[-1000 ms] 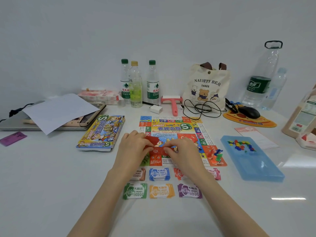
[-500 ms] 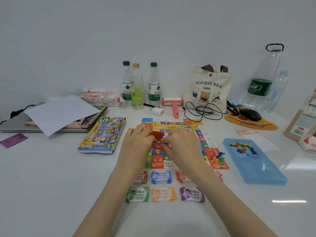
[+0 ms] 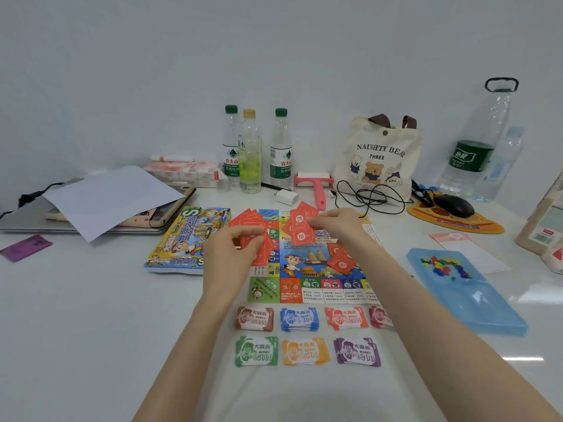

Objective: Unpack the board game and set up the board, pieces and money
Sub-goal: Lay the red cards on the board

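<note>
Left hand (image 3: 231, 254): fingers (image 3: 256, 232) pinch a fanned bunch of red-orange paper cards (image 3: 247, 221) over the board's far left.
Right hand (image 3: 338, 223): fingers pinch more red cards (image 3: 300, 232), just to the right.
Board: colourful paper game board (image 3: 307, 266) lies flat on the white desk (image 3: 91, 300).
Money: paper note stacks (image 3: 300, 319) lie in two rows just beside its near edge.

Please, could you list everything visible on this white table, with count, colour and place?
colourful paper game board: one, multicoloured, table centre.
red paper cards: two fans, red, one per hand; more on board.
paper money stacks: seven, brown, blue, red, maroon, green, orange, purple, two rows before board.
yellow cardboard game box: one, yellow, left of board.
blue plastic tray: one, blue, right; holds coloured pieces.
clear plastic bottles: five, clear, back.
cream cloth tote bag: one, cream, back right.
left hand: pinches one fan.
right hand: pinches one fan.
</note>
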A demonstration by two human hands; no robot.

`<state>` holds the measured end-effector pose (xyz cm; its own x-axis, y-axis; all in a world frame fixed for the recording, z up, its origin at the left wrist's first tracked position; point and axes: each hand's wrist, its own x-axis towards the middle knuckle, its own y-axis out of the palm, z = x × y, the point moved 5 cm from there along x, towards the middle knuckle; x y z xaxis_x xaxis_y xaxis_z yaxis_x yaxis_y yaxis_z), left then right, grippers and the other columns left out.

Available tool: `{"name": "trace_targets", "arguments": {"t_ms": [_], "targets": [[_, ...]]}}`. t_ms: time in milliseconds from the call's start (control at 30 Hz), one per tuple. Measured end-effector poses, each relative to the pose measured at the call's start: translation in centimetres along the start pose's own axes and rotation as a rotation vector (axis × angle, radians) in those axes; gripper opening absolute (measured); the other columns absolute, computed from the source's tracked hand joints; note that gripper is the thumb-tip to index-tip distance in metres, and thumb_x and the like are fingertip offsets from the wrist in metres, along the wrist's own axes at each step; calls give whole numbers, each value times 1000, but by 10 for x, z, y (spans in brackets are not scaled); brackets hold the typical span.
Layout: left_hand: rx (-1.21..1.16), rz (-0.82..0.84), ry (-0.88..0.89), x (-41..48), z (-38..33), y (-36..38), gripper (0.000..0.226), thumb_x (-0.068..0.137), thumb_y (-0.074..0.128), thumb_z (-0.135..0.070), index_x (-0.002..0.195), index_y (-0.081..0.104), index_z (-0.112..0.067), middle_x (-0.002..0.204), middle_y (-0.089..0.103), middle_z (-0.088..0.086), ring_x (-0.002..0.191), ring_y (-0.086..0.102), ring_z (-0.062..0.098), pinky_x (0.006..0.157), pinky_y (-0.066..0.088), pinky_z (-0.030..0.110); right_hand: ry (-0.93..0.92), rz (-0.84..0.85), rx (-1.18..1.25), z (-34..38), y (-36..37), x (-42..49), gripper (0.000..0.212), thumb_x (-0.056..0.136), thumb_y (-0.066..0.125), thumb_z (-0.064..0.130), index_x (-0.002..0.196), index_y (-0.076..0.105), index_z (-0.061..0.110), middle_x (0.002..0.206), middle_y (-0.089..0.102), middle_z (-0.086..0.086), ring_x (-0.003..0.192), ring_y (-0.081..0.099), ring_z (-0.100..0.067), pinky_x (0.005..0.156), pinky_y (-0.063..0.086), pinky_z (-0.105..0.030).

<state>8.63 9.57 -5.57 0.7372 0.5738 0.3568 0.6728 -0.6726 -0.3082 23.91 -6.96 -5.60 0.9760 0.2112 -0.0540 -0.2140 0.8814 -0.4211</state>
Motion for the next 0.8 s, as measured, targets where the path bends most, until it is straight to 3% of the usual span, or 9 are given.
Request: {"name": "trace_targets", "arguments": {"t_ms": [133, 400, 500, 600, 700, 800], "targets": [[-28, -20, -42, 5, 10, -4, 16, 86, 70, -13, 94, 73, -26, 88, 65, -14, 76, 60, -1, 58, 46, 6, 71, -72, -25, 1, 14, 24, 21, 82, 73, 16, 96, 73, -1, 103, 71, -11, 81, 62, -17, 68, 46, -29], [-23, -39, -35, 8, 17, -2, 16, 87, 68, -12, 96, 74, -25, 88, 68, -13, 80, 62, 2, 64, 48, 9, 40, -59, -124, 10, 24, 36, 24, 87, 67, 19, 100, 70, 0, 101, 69, -13, 57, 46, -11, 59, 42, -27], [31, -80, -37, 9, 23, -4, 16, 89, 65, -15, 100, 74, -23, 95, 70, -7, 86, 62, 8, 77, 50, 23, -75, 43, -74, 23, 26, 22, 16, 88, 68, 24, 97, 71, 12, 96, 69, -1, 57, 45, -4, 54, 35, -19], [37, -119, -49, 9, 25, -9, 15, 88, 67, -22, 101, 74, -22, 103, 69, -2, 91, 61, 10, 86, 50, 30, -158, 127, -73, 34, 26, 3, 18, 88, 69, 27, 100, 72, 14, 86, 67, 7, 57, 51, 4, 51, 37, -14], [103, -67, -22, 8, 20, -9, 31, 81, 75, -30, 110, 72, -19, 109, 62, -5, 90, 55, 6, 80, 41, 20, -178, 172, -48, 41, 27, -13, 18, 87, 70, 29, 99, 73, 15, 81, 66, 11, 50, 50, 8, 53, 37, -12], [198, -11, 44, 3, 9, -5, 45, 76, 79, -33, 118, 68, -21, 111, 50, -12, 103, 42, -1, 82, 31, 14, -171, 198, -31, 44, 32, -25, 15, 86, 71, 30, 94, 73, 18, 83, 68, 9, 54, 48, 4, 57, 37, -17]]}}
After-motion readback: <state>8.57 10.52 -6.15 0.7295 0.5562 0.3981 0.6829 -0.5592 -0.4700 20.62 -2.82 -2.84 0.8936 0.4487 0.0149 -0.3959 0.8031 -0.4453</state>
